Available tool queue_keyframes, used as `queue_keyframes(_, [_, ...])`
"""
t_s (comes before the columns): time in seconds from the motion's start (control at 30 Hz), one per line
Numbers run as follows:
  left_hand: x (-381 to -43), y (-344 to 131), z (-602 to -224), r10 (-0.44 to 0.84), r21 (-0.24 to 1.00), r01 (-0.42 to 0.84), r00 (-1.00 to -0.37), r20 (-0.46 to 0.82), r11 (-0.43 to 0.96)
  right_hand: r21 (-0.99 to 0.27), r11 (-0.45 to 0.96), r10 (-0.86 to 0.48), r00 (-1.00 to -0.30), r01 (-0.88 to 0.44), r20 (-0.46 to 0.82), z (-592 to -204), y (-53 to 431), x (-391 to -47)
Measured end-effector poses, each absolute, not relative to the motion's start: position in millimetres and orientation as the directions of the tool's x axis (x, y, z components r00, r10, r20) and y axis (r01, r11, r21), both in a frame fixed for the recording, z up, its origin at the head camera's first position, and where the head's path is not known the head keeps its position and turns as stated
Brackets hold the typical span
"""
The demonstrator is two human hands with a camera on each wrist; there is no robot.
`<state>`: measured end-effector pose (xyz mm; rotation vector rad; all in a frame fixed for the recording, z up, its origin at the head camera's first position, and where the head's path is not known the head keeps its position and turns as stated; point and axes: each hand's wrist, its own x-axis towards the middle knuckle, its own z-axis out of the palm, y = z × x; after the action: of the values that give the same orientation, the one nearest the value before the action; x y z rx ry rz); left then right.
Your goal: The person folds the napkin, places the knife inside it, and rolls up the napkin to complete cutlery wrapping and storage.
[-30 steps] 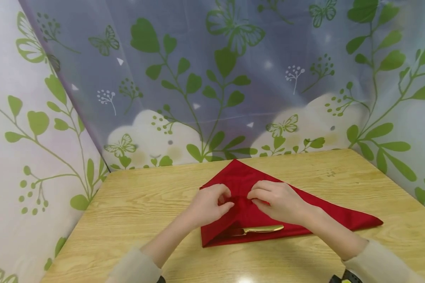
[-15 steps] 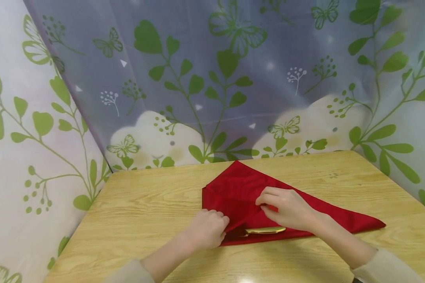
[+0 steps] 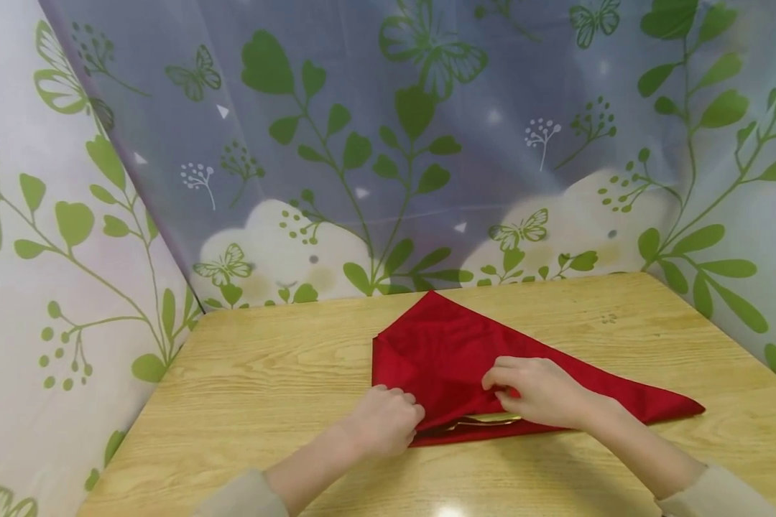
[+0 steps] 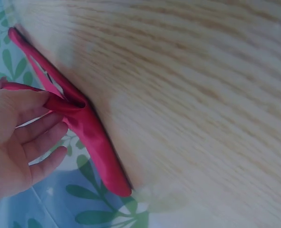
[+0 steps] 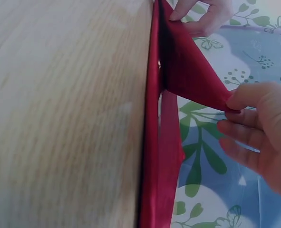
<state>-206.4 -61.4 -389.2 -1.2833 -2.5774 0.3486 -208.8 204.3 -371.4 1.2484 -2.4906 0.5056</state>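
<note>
Red, smooth cloth [image 3: 440, 352] with a soft sheen lies across the middle of the head view, folded to a peak at the top and tapering to a point at the right. Over the past half second the right hand [image 3: 539, 384] has shifted down and to the right, drawing the flap's corner with it, so less of the shiny golden utensil [image 3: 494, 417] shows at the lower edge — the wrapping appears further along. In the right wrist view, thumb and fingertip pinch that corner, the other fingers loosely spread. The left hand [image 3: 388, 420] stays at lower left of the head view, thumb and forefinger nipping the fold. Beneath is a pale, streaky wood-grain table [image 3: 265, 359]; behind hangs a leaf-printed backdrop [image 3: 323, 179], lightly creased.
</note>
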Motion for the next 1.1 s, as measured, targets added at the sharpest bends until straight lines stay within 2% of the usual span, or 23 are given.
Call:
queue_keyframes(0.13, [-206, -60, -391, 0.811, -0.329, 0.753, -0.579, 0.082, 0.570, -0.187, 0.588, -0.709, -0.613, -0.787, 0.348, -377, 207, -207])
queue_keyframes(0.7, [-205, -55, -392, 0.845, -0.349, 0.785, -0.532, 0.044, 0.512, -0.102, 0.630, -0.748, -0.637, -0.770, 0.186, -396, 206, -208])
queue_keyframes(1.1, [-208, -57, -395, 0.882, -0.342, 0.826, -0.471, 0.020, 0.448, -0.083, 0.640, -0.745, -0.643, -0.764, 0.180, -401, 207, -207])
